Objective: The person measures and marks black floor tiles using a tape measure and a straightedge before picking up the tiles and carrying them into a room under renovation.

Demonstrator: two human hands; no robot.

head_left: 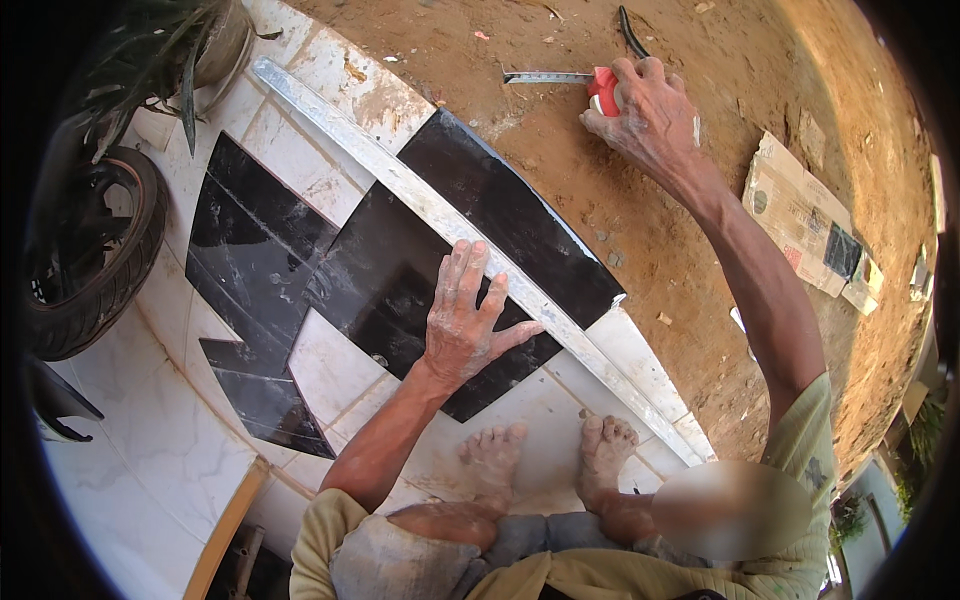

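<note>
Soil ground (655, 270), bordering white tiled floor (325, 365). Black tiles (505, 205) set among white; metal bar (390, 170) laid diagonally across them. Bar probably best held flat — even pressure, no grit beneath. Pot (228, 50), upper left, with 1 leafy plant (130, 50); fill not discernible. Left hand (463, 325) open, palm down over black tiles, fingers spread, fingertips at bar. Right hand (648, 120) gripping red tape measure (603, 92) over soil, short blade (545, 77) out — blade best kept straight, unbent, dirt-free for true reading.
</note>
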